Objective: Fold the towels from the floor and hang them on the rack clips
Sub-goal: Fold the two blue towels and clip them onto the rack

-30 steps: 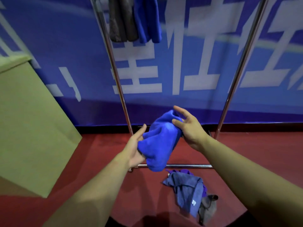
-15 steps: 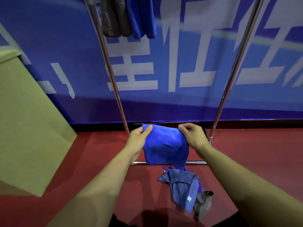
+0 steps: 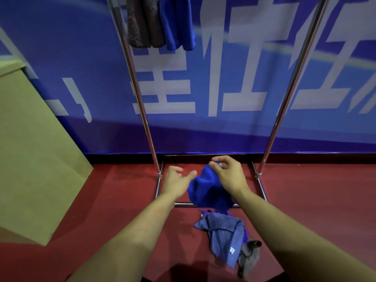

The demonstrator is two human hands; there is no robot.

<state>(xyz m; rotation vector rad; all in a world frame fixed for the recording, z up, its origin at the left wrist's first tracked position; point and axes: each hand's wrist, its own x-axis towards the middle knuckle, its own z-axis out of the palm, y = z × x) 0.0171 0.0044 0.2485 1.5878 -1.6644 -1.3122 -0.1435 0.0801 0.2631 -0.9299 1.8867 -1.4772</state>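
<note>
A bright blue towel hangs bunched in front of me, above the rack's base. My right hand pinches its top edge. My left hand is beside the towel's left side with fingers spread and blurred, its thumb near the cloth, holding nothing. On the red floor below lie a grey-blue towel, a grey towel and a bit of purple cloth. High on the metal rack hang a brown-grey towel and a blue towel. The rack clips are out of view.
A tan cardboard box stands on the left. A blue banner wall with white characters runs behind the rack. The rack's right pole and base bars frame the red floor.
Half a second ago both hands held the towel spread by its top corners. Now my left hand has let go and the towel hangs bunched from my right hand.
</note>
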